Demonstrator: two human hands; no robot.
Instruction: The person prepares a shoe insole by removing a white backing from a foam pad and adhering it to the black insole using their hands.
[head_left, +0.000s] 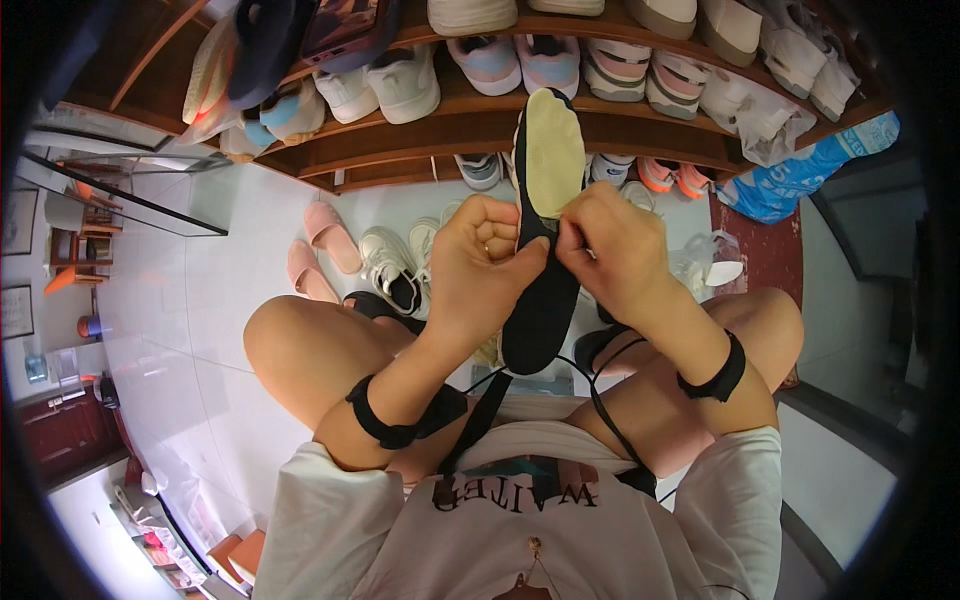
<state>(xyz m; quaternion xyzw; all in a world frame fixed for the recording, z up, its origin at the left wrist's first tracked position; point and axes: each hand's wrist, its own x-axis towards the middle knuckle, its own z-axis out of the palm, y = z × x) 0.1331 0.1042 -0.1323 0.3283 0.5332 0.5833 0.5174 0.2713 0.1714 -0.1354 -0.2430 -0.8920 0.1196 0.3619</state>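
Two hands — left hand (480, 262), right hand (612, 250) — both clasped round one black insole (545, 200); two pink slippers (322, 250) on floor.

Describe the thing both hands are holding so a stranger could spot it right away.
Below the wooden shoe shelves, at picture centre, both hands pinch a long black insole with a pale yellow upper end. Unlike the surrounding shoes, it is flat, thin and upright off the floor.

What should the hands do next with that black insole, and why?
Probably peel on: the left hand grips the black insole at its middle, while the right hand pinches the edge where the pale yellowish layer meets the black. A small pull by the right fingers would likely separate them further.
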